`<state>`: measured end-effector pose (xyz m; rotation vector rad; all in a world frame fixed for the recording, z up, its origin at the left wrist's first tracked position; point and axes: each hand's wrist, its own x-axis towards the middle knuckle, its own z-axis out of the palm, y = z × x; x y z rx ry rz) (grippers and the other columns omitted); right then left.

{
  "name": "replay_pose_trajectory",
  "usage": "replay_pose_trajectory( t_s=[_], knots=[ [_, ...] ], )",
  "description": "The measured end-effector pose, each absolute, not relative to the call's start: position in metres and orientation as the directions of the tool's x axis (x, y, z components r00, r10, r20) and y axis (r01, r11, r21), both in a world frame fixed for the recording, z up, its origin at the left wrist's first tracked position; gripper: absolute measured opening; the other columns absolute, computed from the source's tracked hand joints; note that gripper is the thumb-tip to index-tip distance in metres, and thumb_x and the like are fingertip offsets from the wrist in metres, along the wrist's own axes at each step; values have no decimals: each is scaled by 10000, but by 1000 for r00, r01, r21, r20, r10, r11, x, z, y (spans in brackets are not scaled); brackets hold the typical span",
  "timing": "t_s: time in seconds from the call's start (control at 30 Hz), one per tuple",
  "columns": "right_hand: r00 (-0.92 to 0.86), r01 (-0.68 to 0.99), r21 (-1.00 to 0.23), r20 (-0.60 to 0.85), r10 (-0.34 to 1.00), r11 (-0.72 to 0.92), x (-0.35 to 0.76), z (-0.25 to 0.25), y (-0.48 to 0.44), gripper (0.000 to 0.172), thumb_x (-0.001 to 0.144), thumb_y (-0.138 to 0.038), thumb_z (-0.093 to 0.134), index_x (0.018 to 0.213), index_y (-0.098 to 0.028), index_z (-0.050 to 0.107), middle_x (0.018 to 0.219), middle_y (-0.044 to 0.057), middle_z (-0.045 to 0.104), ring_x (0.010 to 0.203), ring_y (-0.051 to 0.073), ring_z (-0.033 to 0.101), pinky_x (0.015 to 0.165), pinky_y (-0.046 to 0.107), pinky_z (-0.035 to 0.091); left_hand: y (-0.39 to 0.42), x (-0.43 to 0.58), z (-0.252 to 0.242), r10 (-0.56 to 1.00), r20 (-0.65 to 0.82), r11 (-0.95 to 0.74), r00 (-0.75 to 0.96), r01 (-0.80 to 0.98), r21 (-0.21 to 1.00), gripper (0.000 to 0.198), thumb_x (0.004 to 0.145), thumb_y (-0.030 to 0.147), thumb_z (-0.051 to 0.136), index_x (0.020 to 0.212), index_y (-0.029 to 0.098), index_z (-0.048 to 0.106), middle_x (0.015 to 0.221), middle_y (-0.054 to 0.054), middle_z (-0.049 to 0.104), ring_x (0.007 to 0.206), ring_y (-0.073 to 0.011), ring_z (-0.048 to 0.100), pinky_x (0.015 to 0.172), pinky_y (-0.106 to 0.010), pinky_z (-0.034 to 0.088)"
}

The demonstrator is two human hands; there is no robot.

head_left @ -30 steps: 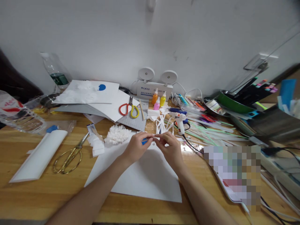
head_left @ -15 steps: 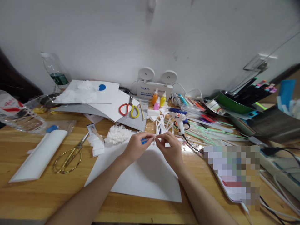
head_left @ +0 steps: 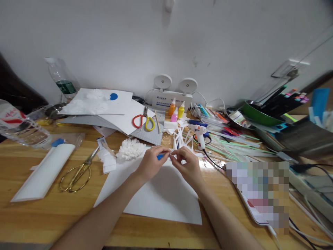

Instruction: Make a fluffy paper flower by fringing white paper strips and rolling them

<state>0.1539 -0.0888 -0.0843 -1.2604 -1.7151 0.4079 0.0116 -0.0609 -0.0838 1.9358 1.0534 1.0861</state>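
Observation:
My left hand [head_left: 154,163] and my right hand [head_left: 187,165] meet fingertip to fingertip above a white paper sheet [head_left: 166,205]. Both pinch a tiny white piece [head_left: 170,153], mostly hidden by the fingers; its kind cannot be made out. Something blue [head_left: 160,157] shows just under my left fingers. Left of that hand sits a fluffy white cluster of curled pieces [head_left: 130,149], next to folded white paper scraps [head_left: 108,161]. Thin white paper strips [head_left: 179,137] lie in a heap just beyond my fingertips.
Gold-handled scissors [head_left: 76,175] and a rolled white sheet [head_left: 44,175] lie at left. Behind are red-and-yellow-handled pliers [head_left: 144,121] and small paint bottles [head_left: 180,109]. A glue gun [head_left: 199,135] with its cord, a tablet-like device [head_left: 249,205] and a green bowl [head_left: 260,114] are at right.
My fingertips have shifted very slightly around the small white piece, my right fingers a touch leftward. Everything on the table stays where it was.

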Motion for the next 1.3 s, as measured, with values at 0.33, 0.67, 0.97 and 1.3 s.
replay_pose_trajectory(
  t_s=[0.33, 0.67, 0.97, 1.3],
  knots=[
    [31, 583, -711, 503, 864, 393, 156, -88, -85, 42, 729, -200, 562, 713, -172, 589, 551, -38, 395, 503, 86, 397, 492, 215, 335, -62, 12, -83, 878, 336, -449, 341, 345, 824, 167, 760, 174, 476, 838, 170, 624, 833, -37, 644, 797, -141, 587, 718, -244, 461],
    [42, 582, -668, 594, 804, 463, 153, -89, -89, 138, 729, -156, 545, 818, -182, 648, 606, -6, 478, 500, 85, 443, 479, 216, 386, -62, 13, -83, 922, 201, -285, 330, 227, 931, 191, 752, 226, 498, 858, 136, 628, 851, -70, 658, 787, -157, 610, 703, -253, 489],
    [37, 633, -599, 656, 753, 491, 153, -88, -88, 108, 723, -140, 538, 748, -174, 638, 559, -14, 459, 467, 82, 420, 458, 212, 370, -62, 12, -80, 914, 191, -276, 359, 203, 940, 207, 751, 230, 500, 882, 148, 637, 854, -57, 659, 794, -146, 602, 723, -247, 476],
    [34, 573, -705, 530, 847, 418, 154, -84, -89, 20, 723, -182, 550, 713, -178, 567, 563, -36, 412, 504, 86, 415, 501, 217, 356, -63, 13, -77, 929, 172, -254, 328, 226, 940, 160, 740, 234, 506, 801, 138, 619, 813, -49, 649, 778, -143, 602, 723, -233, 468]
  ],
)
